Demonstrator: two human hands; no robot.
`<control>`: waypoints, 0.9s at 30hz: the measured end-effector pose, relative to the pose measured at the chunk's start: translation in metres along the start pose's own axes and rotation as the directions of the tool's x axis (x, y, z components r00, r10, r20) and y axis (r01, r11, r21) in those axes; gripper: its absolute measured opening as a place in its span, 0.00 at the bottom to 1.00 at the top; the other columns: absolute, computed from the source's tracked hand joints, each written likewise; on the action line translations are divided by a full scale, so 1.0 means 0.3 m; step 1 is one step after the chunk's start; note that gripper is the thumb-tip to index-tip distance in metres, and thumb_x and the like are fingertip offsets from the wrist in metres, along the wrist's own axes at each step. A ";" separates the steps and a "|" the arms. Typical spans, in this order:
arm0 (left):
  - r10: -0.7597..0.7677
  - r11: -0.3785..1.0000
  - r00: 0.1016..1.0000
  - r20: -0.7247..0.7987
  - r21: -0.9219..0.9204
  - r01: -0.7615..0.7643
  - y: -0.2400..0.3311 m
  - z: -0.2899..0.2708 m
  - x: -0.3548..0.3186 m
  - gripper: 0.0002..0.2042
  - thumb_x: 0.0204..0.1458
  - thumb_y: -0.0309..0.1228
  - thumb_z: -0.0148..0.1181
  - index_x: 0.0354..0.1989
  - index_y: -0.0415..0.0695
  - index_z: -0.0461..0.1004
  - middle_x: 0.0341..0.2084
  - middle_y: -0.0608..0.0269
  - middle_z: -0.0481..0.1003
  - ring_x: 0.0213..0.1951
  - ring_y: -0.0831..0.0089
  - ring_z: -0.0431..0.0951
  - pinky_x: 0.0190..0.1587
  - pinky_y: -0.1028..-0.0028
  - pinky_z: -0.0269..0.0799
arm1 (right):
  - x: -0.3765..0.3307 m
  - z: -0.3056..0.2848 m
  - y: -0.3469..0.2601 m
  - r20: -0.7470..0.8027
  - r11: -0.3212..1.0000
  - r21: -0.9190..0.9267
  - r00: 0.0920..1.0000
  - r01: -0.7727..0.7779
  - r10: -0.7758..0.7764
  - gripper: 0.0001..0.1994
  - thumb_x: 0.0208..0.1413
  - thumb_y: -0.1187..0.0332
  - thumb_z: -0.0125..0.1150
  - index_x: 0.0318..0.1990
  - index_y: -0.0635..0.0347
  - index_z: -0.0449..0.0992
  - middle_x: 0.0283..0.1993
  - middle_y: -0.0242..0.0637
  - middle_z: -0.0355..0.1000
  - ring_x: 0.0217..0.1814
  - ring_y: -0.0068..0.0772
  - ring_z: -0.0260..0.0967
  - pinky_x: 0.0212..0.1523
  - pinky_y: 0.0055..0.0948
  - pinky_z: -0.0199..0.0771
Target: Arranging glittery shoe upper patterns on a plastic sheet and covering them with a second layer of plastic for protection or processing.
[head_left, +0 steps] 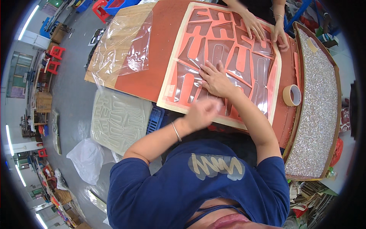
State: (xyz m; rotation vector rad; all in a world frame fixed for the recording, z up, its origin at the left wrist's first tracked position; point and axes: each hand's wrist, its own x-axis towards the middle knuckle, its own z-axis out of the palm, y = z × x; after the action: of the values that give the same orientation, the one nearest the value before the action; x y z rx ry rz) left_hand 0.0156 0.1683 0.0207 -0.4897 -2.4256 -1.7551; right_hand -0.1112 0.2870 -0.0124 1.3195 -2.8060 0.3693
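Observation:
A cream-bordered panel [170, 72] lies on the table, its coral-pink face cut with U-shaped and long rounded shapes. Clear plastic pieces [219, 49] lie across it, shiny in the light. My right hand [216, 79] rests flat near the middle of the panel, fingers spread over the plastic. Close to the panel's near edge is my left hand [204, 113], smeared by motion, with fingers that look curled; I cannot make out anything in them. At the far side, a co-worker's two hands [253, 26] touch the panel's far right corner.
Right of the panel stand a tape roll [291, 95] and a long tray of silvery glitter material [314, 110]. Clear film [133, 42] covers a wooden board at the left. Below it sits a pale moulded sheet [120, 120] by a blue crate [155, 119]. A white plastic bag [87, 158] lies lower left.

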 end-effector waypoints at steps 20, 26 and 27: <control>-0.150 0.461 0.988 -0.038 0.881 0.104 -0.335 -0.299 0.177 0.33 0.60 0.49 0.40 0.65 0.34 0.52 0.67 0.49 0.50 0.69 0.59 0.44 0.69 0.56 0.35 | 0.276 0.054 0.161 0.023 0.960 0.012 0.960 -0.278 0.278 0.36 0.61 0.45 0.39 0.67 0.65 0.50 0.72 0.48 0.42 0.76 0.45 0.31 0.69 0.62 0.28; -0.148 0.479 0.989 -0.028 0.873 0.096 -0.344 -0.301 0.183 0.34 0.60 0.50 0.40 0.65 0.34 0.52 0.66 0.47 0.50 0.69 0.58 0.44 0.69 0.55 0.35 | 0.167 0.013 0.252 -0.580 0.866 0.083 0.683 -0.492 0.444 0.37 0.59 0.44 0.41 0.66 0.65 0.51 0.72 0.50 0.41 0.76 0.47 0.32 0.70 0.57 0.29; -0.146 0.470 0.989 -0.032 0.877 0.098 -0.332 -0.291 0.190 0.34 0.60 0.50 0.41 0.65 0.33 0.52 0.66 0.47 0.50 0.69 0.58 0.44 0.69 0.55 0.36 | 0.102 0.031 0.296 -0.305 0.795 0.003 0.757 -0.606 0.578 0.36 0.60 0.45 0.42 0.66 0.66 0.52 0.71 0.53 0.45 0.75 0.48 0.35 0.69 0.56 0.33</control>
State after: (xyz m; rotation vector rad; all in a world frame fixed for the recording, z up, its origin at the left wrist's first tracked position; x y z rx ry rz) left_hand -0.0786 0.0695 -0.0254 -0.2030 -2.9864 -0.2654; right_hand -0.1977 0.3163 -0.0359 0.2724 -2.8554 0.3863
